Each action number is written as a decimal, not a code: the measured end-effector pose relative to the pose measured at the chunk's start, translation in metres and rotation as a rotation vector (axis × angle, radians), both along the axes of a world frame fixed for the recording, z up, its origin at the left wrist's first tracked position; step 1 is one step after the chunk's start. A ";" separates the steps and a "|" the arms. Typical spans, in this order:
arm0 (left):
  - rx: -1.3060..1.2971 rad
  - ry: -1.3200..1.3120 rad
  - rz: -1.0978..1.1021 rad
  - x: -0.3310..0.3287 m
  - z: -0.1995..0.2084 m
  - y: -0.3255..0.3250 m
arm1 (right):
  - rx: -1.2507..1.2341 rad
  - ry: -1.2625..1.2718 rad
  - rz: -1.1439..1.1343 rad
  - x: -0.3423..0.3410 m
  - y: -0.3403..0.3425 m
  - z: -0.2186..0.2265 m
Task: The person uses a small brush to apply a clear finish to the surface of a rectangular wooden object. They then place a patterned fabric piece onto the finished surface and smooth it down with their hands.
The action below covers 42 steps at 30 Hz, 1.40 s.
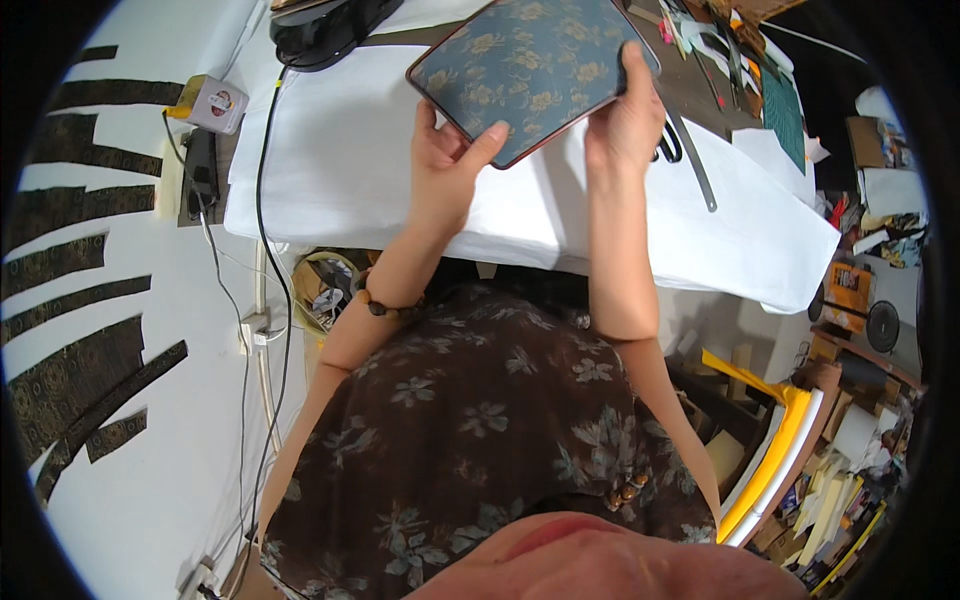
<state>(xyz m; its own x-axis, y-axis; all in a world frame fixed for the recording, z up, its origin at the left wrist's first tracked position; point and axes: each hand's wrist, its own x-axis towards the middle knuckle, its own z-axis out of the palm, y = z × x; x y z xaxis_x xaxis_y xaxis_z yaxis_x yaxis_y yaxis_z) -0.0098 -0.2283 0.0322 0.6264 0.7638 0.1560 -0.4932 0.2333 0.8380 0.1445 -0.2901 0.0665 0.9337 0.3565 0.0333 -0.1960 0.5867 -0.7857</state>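
Both my hands hold a flat floral-covered board (530, 75) tilted above the white-covered table. Blue-grey patterned material with golden flowers covers its face, and a thin reddish-brown edging runs round it. My left hand (450, 165) grips the near left edge, thumb on top and fingers underneath. At the right side, my right hand (628, 125) clasps the edge with its thumb lying on the face. The far corner of the board is cut off by the top of the view. Just right of my right hand lie black loop handles (670, 143), like scissors, and a metal ruler (697, 172).
White sheeting (340, 150) covers the table. A black device (325, 38) sits back left, its cable (262, 190) hanging over the left edge. Tools and a green cutting mat (783, 112) lie back right. Below the table stands a bin (325, 285); yellow and white rolls (770, 455) stand right.
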 end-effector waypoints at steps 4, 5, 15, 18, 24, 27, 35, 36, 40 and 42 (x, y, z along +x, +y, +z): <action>0.143 0.058 -0.078 -0.023 0.005 0.041 | -0.106 0.001 0.223 0.016 -0.036 -0.012; 0.228 0.075 -0.089 -0.027 0.006 0.048 | -0.186 -0.019 0.233 0.015 -0.042 -0.016; 0.313 0.098 -0.221 -0.034 0.020 0.058 | -0.166 -0.102 0.244 0.004 -0.051 -0.020; 0.404 0.048 -0.256 -0.038 0.021 0.064 | -0.180 -0.103 0.245 0.002 -0.053 -0.022; 0.343 0.066 -0.307 -0.045 0.022 0.068 | -0.162 -0.113 0.233 -0.003 -0.053 -0.018; 0.456 0.097 -0.280 -0.045 0.023 0.069 | -0.146 -0.108 0.230 -0.004 -0.052 -0.019; 0.036 -0.127 -0.394 -0.040 0.016 0.070 | -0.194 -0.097 0.202 -0.005 -0.055 -0.017; 0.011 -0.138 -0.395 -0.040 0.018 0.070 | -0.195 -0.097 0.200 -0.006 -0.055 -0.017; 0.303 0.079 -0.221 -0.039 0.011 0.069 | -0.198 -0.125 0.213 -0.005 -0.056 -0.019; 0.344 0.102 -0.189 -0.037 0.014 0.065 | -0.195 -0.127 0.215 -0.006 -0.058 -0.021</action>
